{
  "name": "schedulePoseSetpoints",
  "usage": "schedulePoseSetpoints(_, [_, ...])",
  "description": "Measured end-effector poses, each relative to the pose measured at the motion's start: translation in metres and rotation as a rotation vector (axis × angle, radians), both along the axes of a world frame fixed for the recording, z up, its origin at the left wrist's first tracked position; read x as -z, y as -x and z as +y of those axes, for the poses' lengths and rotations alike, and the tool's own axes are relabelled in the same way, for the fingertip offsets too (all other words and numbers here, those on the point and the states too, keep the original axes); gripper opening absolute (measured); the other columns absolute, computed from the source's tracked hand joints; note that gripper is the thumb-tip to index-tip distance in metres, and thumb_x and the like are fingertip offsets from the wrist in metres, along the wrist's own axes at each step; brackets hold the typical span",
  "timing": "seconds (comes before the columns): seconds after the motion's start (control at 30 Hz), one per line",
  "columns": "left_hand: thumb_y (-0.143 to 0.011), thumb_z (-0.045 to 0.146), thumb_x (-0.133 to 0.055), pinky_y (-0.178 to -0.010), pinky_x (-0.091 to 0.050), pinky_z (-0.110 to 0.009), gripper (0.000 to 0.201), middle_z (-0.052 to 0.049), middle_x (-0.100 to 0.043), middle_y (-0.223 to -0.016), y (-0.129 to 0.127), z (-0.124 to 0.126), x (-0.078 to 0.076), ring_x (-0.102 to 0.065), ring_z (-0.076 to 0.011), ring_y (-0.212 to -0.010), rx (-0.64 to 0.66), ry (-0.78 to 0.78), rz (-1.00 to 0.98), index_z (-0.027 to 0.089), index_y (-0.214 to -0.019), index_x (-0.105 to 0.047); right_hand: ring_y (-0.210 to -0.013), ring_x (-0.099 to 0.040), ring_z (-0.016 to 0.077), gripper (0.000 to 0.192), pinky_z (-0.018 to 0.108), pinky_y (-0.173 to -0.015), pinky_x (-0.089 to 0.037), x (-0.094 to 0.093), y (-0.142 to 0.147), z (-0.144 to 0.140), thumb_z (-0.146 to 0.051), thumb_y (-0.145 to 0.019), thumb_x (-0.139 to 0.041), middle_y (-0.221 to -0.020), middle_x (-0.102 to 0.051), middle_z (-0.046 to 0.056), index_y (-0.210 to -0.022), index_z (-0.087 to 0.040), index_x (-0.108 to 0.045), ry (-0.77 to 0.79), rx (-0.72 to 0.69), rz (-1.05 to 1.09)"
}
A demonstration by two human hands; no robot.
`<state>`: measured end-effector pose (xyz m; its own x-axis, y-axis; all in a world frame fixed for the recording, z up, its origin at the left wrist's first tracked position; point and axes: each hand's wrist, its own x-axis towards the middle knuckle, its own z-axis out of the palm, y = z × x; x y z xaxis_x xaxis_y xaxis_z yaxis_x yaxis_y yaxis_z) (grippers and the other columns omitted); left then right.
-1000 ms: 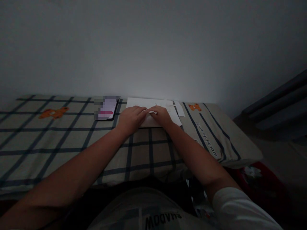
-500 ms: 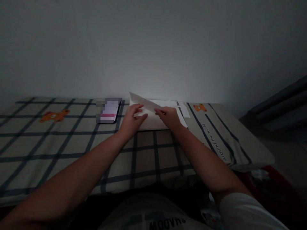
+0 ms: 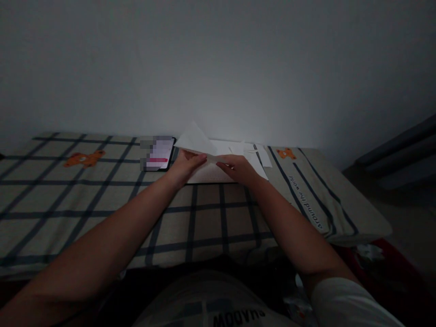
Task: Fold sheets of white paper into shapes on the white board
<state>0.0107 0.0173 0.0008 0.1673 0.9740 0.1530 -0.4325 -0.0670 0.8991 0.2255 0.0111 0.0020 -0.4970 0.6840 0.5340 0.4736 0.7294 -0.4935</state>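
Note:
A white sheet of paper [image 3: 197,138] is partly lifted off a flat white sheet [image 3: 211,172] that lies on the checked bed cover. My left hand [image 3: 185,164] pinches the raised paper at its lower left edge, with the flap standing up above my fingers. My right hand [image 3: 238,167] holds the same paper's right edge, pressed low against the flat sheet. The two hands are close together, fingertips almost meeting. The room is dim and the fold lines are hard to make out.
A phone [image 3: 158,153] with a lit screen lies just left of my left hand. Small white paper pieces [image 3: 259,152] lie behind my right hand. The checked cover [image 3: 102,195] has orange bear prints; a white wall stands right behind; dark clutter lies at the lower right.
The paper was flat under both hands a second ago. Its left flap has since been lifted up and back, and my hands have spread slightly apart.

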Motion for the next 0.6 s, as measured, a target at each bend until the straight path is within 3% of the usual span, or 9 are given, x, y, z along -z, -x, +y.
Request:
schedulePoseSetpoints(0.1, [-0.063,0.054,-0.092,-0.107,-0.051,-0.049,0.070,-0.012,-0.068,-0.128,0.002,0.002,0.002,-0.060,-0.0339,-0.130,0.019,-0.012,-0.062,0.024,-0.118,-0.062,-0.112,-0.074,0.0224,0.033,0.038,-0.088,-0.061,0.003,-0.004,0.004,-0.035,-0.101,-0.055,-0.128,-0.076,0.009,-0.123,-0.023,-0.076,0.022,0.028,-0.027])
schedulePoseSetpoints(0.2, [-0.079,0.068,-0.073,-0.104,-0.054,-0.050,0.061,-0.015,-0.065,-0.138,0.002,0.002,0.000,-0.055,-0.0372,-0.138,0.010,0.027,-0.143,0.022,-0.118,-0.063,-0.114,-0.074,0.0245,0.035,0.040,-0.090,-0.061,0.007,-0.006,0.007,-0.033,-0.098,-0.058,-0.130,-0.075,0.012,-0.126,-0.020,-0.075,0.019,0.067,-0.045])
schedulePoseSetpoints(0.4, [-0.081,0.045,-0.078,-0.100,-0.059,-0.044,0.043,-0.013,-0.069,-0.132,0.001,0.001,-0.004,-0.060,-0.0333,-0.132,-0.060,0.108,-0.133,0.019,-0.113,-0.065,-0.104,-0.076,0.0239,0.037,0.042,-0.096,-0.060,0.009,-0.004,0.009,-0.028,-0.096,-0.059,-0.129,-0.075,0.012,-0.129,-0.017,-0.073,0.004,0.110,-0.094])
schedulePoseSetpoints(0.6, [-0.092,0.050,-0.063,-0.086,-0.063,-0.039,0.037,-0.011,-0.073,-0.123,0.004,0.001,-0.011,-0.070,-0.0280,-0.113,-0.130,0.153,-0.220,0.021,-0.115,-0.066,-0.119,-0.073,0.0237,0.028,0.045,-0.106,-0.057,0.010,-0.009,0.013,-0.023,-0.093,-0.061,-0.128,-0.076,0.010,-0.115,-0.021,-0.077,-0.066,0.135,-0.060])
